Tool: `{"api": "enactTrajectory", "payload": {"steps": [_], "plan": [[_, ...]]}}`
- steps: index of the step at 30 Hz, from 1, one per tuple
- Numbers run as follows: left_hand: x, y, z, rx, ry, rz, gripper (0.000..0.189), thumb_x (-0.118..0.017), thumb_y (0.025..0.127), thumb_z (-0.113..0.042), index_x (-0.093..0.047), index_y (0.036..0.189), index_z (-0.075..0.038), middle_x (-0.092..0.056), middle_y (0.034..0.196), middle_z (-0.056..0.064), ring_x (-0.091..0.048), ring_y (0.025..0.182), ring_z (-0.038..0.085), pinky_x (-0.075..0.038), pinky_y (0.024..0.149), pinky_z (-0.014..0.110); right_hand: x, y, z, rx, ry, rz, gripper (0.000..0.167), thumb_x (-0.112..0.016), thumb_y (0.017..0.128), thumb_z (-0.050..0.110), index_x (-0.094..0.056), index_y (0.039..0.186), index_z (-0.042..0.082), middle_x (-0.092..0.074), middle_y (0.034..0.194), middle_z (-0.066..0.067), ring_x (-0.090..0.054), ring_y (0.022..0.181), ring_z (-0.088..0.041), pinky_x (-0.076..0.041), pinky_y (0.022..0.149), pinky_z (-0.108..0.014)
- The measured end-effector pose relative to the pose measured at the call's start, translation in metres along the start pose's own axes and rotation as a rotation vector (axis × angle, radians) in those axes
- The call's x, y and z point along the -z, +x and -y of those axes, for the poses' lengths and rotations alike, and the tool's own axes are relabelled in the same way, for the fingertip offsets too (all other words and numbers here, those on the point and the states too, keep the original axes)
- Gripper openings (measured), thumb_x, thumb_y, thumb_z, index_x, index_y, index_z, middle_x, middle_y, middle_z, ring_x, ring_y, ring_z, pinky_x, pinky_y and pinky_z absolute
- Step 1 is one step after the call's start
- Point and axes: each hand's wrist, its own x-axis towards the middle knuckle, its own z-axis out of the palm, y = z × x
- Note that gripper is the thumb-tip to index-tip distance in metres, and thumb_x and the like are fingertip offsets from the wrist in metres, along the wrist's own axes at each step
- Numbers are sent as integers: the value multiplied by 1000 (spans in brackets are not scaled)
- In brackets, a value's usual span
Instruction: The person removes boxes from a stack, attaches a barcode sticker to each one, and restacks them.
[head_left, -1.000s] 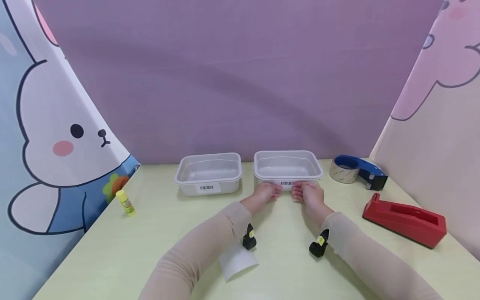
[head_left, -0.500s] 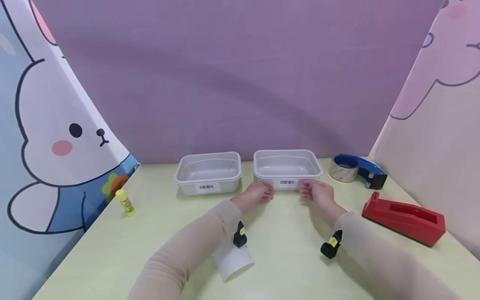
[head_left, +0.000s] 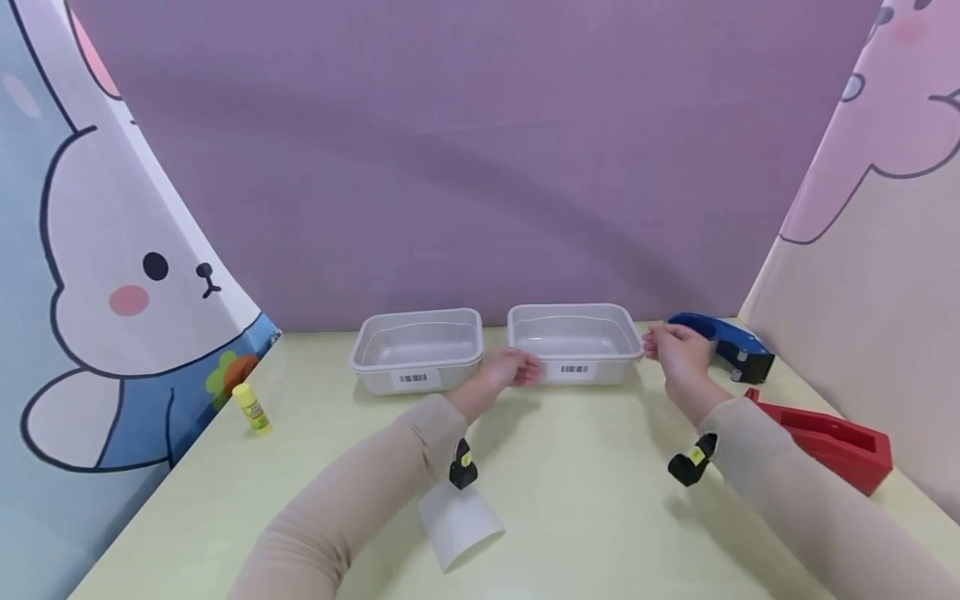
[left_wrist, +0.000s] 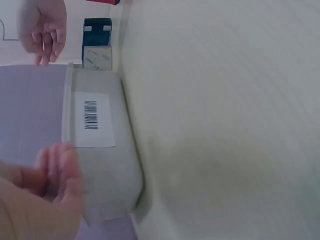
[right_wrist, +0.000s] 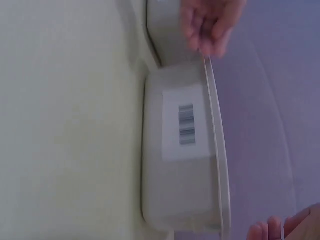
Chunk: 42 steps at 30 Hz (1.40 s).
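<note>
A white plastic bin [head_left: 615,373] stands at the back of the table, with a barcode label [head_left: 574,370] on its front wall. My left hand [head_left: 502,373] is at the bin's front left corner, its loosely bent fingers [left_wrist: 67,165] overlapping the wall in the left wrist view, holding nothing. Beyond the bin's right end is my right hand [head_left: 681,354], fingers loosely bent and nothing in them. The right wrist view shows the label [right_wrist: 172,125] lying flat against the wall. A second white bin [head_left: 378,382], also with a barcode label [head_left: 416,379], sits to the left.
Behind my right hand is a blue tape gun [head_left: 738,337]. A red tape dispenser [head_left: 840,446] lies at right, partly behind the sleeve. A yellow glue stick [head_left: 252,408] stands at far left. A curled white paper [head_left: 459,525] lies near the left forearm.
Both hands have drawn apart from the label on the right bin's front: the left hand leftward, the right hand rightward and up past the bin's end. The bins stay in place.
</note>
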Motion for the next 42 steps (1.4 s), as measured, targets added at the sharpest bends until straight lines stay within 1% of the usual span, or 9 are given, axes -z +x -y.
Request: {"api": "enactTrajectory", "payload": {"steps": [5, 8, 14, 18, 21, 27, 32, 39, 42], "plan": [[9, -3, -17, -172, 65, -272, 19, -53, 92, 2, -68, 103, 3, -70, 100, 16, -63, 84, 15, -57, 80, 27, 3, 15, 3, 59, -237, 22, 44, -47, 100, 20, -46, 142, 8, -53, 137, -12, -51, 124, -24, -45, 107, -38], [13, -1, -19, -160, 148, -335, 28, -58, 90, -2, -64, 117, -2, -65, 118, 13, -60, 109, 23, -52, 97, 32, 4, 21, 0, 42, -292, 109, 54, -45, 100, 18, -31, 151, 5, -36, 154, -17, -33, 141, -34, -33, 116, -48], [17, 6, -12, -53, 208, -207, 53, -58, 95, -13, -41, 143, 3, -44, 147, 20, -42, 137, 34, -35, 116, 42, 3, 31, -9, -32, -364, 198, 58, -40, 99, 14, -21, 151, -4, -22, 157, -24, -32, 140, -41, -33, 116, -49], [18, 11, -8, -30, 197, -142, 47, -55, 97, -14, -45, 138, 6, -50, 141, 22, -45, 133, 35, -35, 115, 46, 0, 33, -14, -56, -317, 173, 49, -40, 95, 6, -36, 141, -12, -41, 140, -27, -51, 120, -34, -44, 109, -43], [17, 15, -6, -46, 165, -110, 39, -54, 96, -8, -52, 132, 7, -57, 132, 23, -52, 125, 35, -40, 111, 45, -3, 33, -15, -61, -263, 155, 47, -39, 95, 3, -38, 139, -13, -45, 134, -25, -53, 110, -27, -48, 105, -38], [16, 24, -2, -35, 156, -92, 44, -54, 93, 0, -49, 136, 6, -55, 136, 23, -54, 125, 32, -45, 108, 39, -4, 34, -15, -70, -229, 185, 49, -40, 99, 3, -32, 146, -9, -37, 149, -27, -48, 127, -32, -52, 99, -29], [14, 27, 0, -18, 95, -96, 48, -54, 93, 4, -43, 139, 8, -50, 140, 24, -50, 130, 33, -44, 109, 38, -5, 35, -16, -61, -230, 183, 48, -42, 99, 3, -34, 145, -8, -39, 148, -28, -53, 120, -29, -57, 83, -19], [12, 28, 1, -7, 59, -110, 47, -55, 92, 5, -44, 138, 10, -49, 140, 25, -49, 131, 33, -44, 109, 38, -4, 37, -18, -71, -239, 184, 46, -42, 101, 6, -36, 145, -6, -42, 146, -28, -59, 110, -23, -49, 103, -35], [11, 28, 1, 2, 39, -119, 47, -55, 92, 6, -44, 138, 10, -49, 140, 25, -49, 131, 33, -44, 109, 37, -3, 37, -18, -66, -236, 194, 46, -42, 101, 6, -36, 145, -6, -42, 146, -28, -60, 107, -21, -48, 104, -36]]}}
